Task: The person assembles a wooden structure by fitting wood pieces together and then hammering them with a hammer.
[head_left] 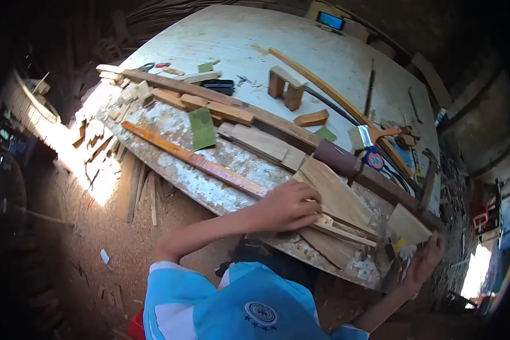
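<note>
My left hand (292, 207) is at the near edge of the bench, its fingers curled down over a narrow wooden strip (345, 232). Just beyond it lies a wide, tapered wooden board (334, 190). Another flat board (328, 247) is partly under the strip. At the right end, my right hand (426, 259) has its fingers closed at the corner of a pale wooden block (408, 224); the thumb side is partly hidden. A brown sandpaper roll (335, 157) sits on the long dark beam behind these pieces.
The white-stained workbench (238, 164) carries a long wooden beam (277, 126), an orange-brown wood strip (192, 158) and green sandpaper (202, 129). Farther right lie a paintbrush (377, 135), a round blue-and-orange item (374, 159) and a hammer (429, 175). A phone (330, 21) stands at the back.
</note>
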Demonstrator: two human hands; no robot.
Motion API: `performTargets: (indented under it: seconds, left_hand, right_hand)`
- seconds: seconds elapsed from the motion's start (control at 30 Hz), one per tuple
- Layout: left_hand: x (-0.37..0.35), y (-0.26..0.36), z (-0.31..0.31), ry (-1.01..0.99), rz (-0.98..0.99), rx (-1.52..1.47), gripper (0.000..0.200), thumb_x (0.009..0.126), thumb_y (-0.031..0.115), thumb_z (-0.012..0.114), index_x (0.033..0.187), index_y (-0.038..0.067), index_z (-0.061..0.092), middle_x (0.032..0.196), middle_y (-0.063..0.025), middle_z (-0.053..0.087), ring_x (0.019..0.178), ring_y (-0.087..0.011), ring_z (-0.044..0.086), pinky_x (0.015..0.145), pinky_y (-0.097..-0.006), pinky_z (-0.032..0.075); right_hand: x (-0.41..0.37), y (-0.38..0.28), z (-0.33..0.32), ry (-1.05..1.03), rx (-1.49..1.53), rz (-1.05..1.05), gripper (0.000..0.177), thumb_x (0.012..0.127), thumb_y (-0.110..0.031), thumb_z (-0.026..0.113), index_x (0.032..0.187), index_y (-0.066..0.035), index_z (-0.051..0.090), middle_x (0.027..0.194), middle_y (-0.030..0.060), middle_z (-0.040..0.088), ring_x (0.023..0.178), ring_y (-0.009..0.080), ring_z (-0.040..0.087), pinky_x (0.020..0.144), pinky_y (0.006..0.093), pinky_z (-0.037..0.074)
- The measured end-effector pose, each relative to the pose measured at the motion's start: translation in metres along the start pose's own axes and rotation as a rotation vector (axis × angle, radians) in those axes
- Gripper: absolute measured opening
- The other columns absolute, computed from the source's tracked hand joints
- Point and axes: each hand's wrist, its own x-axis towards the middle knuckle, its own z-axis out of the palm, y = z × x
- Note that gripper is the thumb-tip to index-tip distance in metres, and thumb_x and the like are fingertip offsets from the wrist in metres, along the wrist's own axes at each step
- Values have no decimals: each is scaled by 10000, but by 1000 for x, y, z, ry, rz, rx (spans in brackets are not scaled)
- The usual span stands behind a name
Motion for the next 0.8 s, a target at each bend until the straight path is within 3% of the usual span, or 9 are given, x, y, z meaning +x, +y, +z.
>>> performTargets:
  seconds: [0.07, 0.1, 0.13, 0.3, 0.37, 0.43, 0.5, 0.7, 0.8]
  left_hand:
    - [-3, -13, -15, 1, 19, -40, 136, 771, 156, 688, 874, 78, 644, 932, -56, 622, 882, -239, 600, 771, -370, 453]
    - [-13, -22, -73, -199, -19, 98, 129, 776, 130, 678, 884, 64, 653, 922, -70, 634, 883, -244, 604, 755, -363, 462]
    - [-7, -29, -77, -202, -41, 55, 127, 784, 112, 664, 897, 55, 657, 909, -80, 641, 866, -252, 611, 742, -356, 469]
    - [74, -65, -61, -206, -76, -9, 145, 838, 102, 574, 931, 15, 646, 883, -131, 656, 855, -276, 624, 752, -365, 478]
    - [120, -102, -30, -232, -80, -19, 200, 851, 138, 557, 969, 6, 648, 909, -138, 669, 838, -274, 635, 715, -359, 486]
    - [170, -138, 8, -290, -78, -32, 226, 842, 136, 557, 997, -1, 648, 894, -154, 675, 832, -286, 649, 739, -359, 497]
    - [214, -186, 56, -356, -112, 22, 276, 811, 192, 593, 1004, 3, 653, 901, -189, 665, 842, -329, 648, 778, -376, 500]
    - [269, -247, 166, -528, -276, 283, 517, 807, 278, 610, 1278, 91, 511, 1274, -167, 525, 1156, -330, 506, 964, -389, 427]
    - [283, -264, 192, -783, -224, 361, 473, 755, 287, 686, 1157, 50, 610, 1207, -184, 567, 1100, -330, 551, 901, -377, 460]
  right_hand:
    - [-1, -11, 16, 215, -89, 2, 165, 895, -148, 597, 977, -18, 538, 904, 51, 547, 865, 146, 558, 823, 343, 486]
    - [-44, 67, 66, 285, 69, 168, 132, 892, -147, 601, 927, -29, 554, 858, 20, 519, 806, 108, 532, 771, 288, 482]
    - [-43, 59, 87, 243, -188, 212, 106, 876, -139, 620, 887, -47, 568, 862, 11, 538, 797, 100, 537, 730, 257, 478]
    - [-51, 113, 159, -104, 236, 565, 124, 797, -121, 689, 851, -44, 608, 782, 11, 617, 658, 86, 582, 548, 232, 448]
    - [-51, 133, 175, -204, -94, 454, 143, 783, -135, 695, 824, -25, 613, 671, 30, 624, 558, 106, 592, 484, 266, 442]
    - [-50, 128, 184, -179, -334, 102, 142, 775, -119, 687, 792, -1, 609, 583, 67, 603, 496, 117, 580, 485, 267, 442]
    - [-55, 137, 183, -140, -294, 30, 129, 770, -106, 680, 785, 3, 613, 663, 109, 623, 523, 172, 604, 504, 278, 458]
    - [-51, 131, 177, -186, -339, -143, 83, 770, -43, 669, 759, -5, 597, 679, 89, 575, 572, 174, 597, 507, 267, 472]
    - [-51, 139, 177, -216, -351, -238, 90, 761, -38, 668, 775, -13, 583, 722, 99, 570, 581, 207, 599, 525, 295, 491]
